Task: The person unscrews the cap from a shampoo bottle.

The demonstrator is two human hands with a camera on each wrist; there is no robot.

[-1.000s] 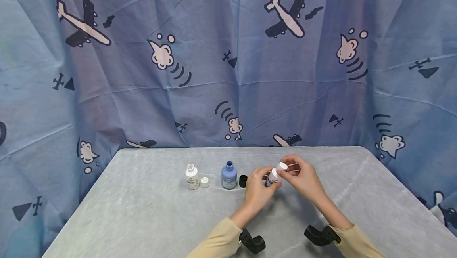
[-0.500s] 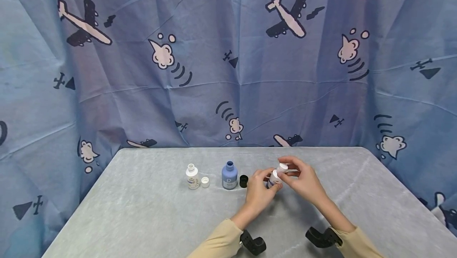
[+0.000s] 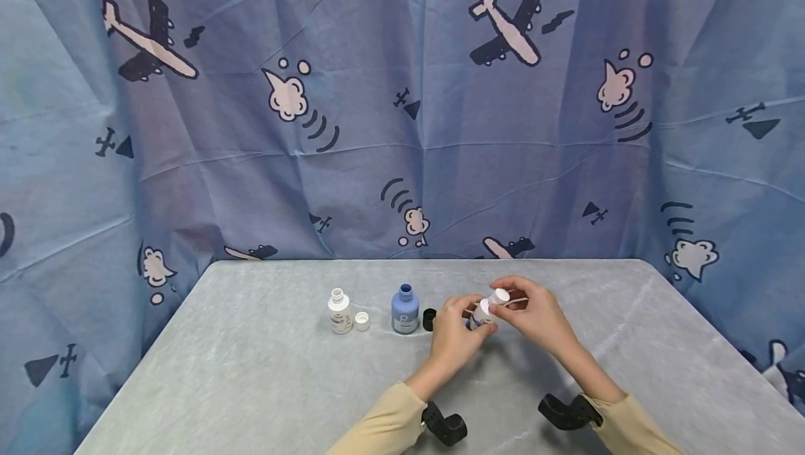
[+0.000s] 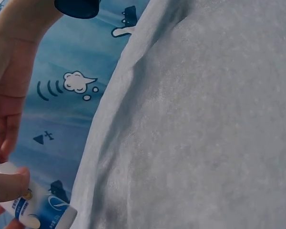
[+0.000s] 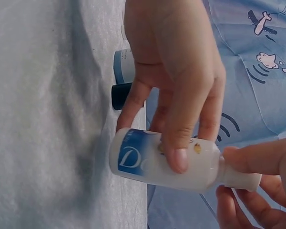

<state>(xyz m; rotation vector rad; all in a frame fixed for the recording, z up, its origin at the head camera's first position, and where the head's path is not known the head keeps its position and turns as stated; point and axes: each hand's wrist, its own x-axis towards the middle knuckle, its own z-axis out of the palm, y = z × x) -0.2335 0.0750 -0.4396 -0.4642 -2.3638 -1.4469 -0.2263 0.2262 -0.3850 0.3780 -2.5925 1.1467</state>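
Observation:
My left hand (image 3: pixel 455 333) holds a small white bottle (image 5: pixel 181 164) with a blue label, thumb on one side and fingers round the other. The bottle leans toward the right, above the table. At its neck my right hand (image 3: pixel 534 319) pinches the white cap (image 3: pixel 499 295) between thumb and fingers. In the left wrist view the bottle's blue-labelled end (image 4: pixel 55 210) shows beyond my left thumb (image 4: pixel 12 184). The right wrist view shows a short stretch of neck (image 5: pixel 221 170) between bottle body and cap.
Left of the hands stand an uncapped blue bottle (image 3: pixel 405 312) with a black cap (image 3: pixel 429 319) beside it, and an uncapped white bottle (image 3: pixel 340 314) with a white cap (image 3: pixel 362 321). All rest on the grey-covered table (image 3: pixel 270 385). A patterned blue curtain (image 3: pixel 352 182) hangs behind.
My right fingers have shifted slightly around the cap. The left hand and its bottle stay nearly in place, and the bottles on the table have not moved.

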